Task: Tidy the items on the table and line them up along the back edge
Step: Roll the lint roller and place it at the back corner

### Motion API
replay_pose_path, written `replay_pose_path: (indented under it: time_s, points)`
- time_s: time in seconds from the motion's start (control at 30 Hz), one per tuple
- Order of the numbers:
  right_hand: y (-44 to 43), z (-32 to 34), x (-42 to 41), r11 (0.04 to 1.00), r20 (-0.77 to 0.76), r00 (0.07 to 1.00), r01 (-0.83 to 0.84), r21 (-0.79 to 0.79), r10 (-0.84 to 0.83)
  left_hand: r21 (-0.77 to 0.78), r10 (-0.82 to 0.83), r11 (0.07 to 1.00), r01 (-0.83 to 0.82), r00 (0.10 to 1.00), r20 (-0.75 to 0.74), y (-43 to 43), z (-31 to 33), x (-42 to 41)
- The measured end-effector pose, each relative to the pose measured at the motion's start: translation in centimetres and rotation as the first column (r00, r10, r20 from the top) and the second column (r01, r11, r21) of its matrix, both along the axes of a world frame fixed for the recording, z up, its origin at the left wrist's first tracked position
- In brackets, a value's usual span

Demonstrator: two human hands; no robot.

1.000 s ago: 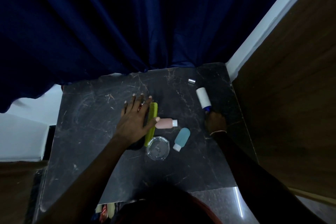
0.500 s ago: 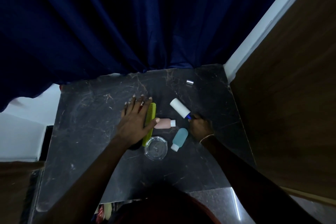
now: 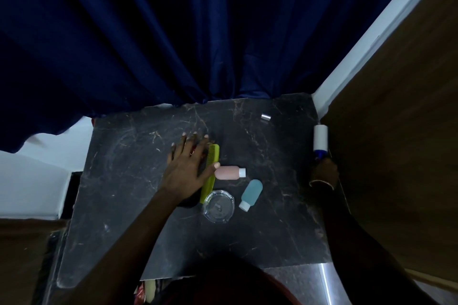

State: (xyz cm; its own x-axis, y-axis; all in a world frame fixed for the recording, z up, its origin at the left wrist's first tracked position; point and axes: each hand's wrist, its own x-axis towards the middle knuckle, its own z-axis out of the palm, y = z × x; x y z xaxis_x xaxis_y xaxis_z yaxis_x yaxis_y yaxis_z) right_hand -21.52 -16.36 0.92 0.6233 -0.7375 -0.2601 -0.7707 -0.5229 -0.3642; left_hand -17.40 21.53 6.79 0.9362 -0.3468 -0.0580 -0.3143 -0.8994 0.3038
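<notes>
Comb first: you have the yellow-green comb lying flat near the middle of the dark marble table, its long axis running front to back, tilted slightly. Your left hand is spread flat just beside it on the left, fingers splayed toward the back edge and the thumb reaching across the comb to touch the end of the pink bottle. That hand grips nothing; something dark lies partly under the palm, and you cannot tell what.

Right of the comb, the pink bottle lies on its side, cap pointing away from it. In front of the comb sits the clear glass dish, and beside that the teal bottle lies slantwise, cap toward you. A small silver cap sits far behind and to the right of the comb, already close to the back edge.

Well to the right of the comb, at the table's right edge, your right hand is closed around the blue handle of the lint roller, its white roll pointing toward the back.

Your left hand is plainly the nearer one for the comb. The back edge lies straight ahead of your fingertips, so the likely move is to slide the comb forward and turn it crosswise.
</notes>
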Motion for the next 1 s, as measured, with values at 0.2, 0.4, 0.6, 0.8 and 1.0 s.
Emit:
replay_pose_path:
  time_s: [0.2, 0.4, 0.6, 0.8, 1.0]
  points:
    - [0.8, 0.1, 0.3, 0.988, -0.067, 0.986, -0.156, -0.014, 0.155, 0.011, -0.005, 1.000, 0.006, 1.000, -0.008, 0.0, -0.6, -0.4]
    - [5.6, 0.6, 0.3, 0.922, -0.148, 0.910, -0.385, 0.044, 0.387, 0.021, -0.018, 1.000, 0.018, 1.000, 0.007, -0.2, -0.7, -0.6]
    - [10.0, 1.1, -0.1, 0.857, -0.119, 0.849, -0.508, 0.082, 0.515, 0.017, -0.011, 1.000, 0.011, 1.000, -0.016, -0.8, -0.2, -0.5]
    - [11.4, 1.4, 0.6, 0.853, -0.123, 0.849, -0.490, 0.183, 0.514, -0.019, -0.014, 1.000, 0.013, 0.999, -0.044, -1.6, 0.7, -0.5]
    - [9.4, 3.9, 3.1, 0.879, 0.020, 0.886, -0.461, 0.124, 0.462, -0.031, -0.002, 1.000, 0.001, 0.999, -0.033, -1.4, 1.0, -0.3]
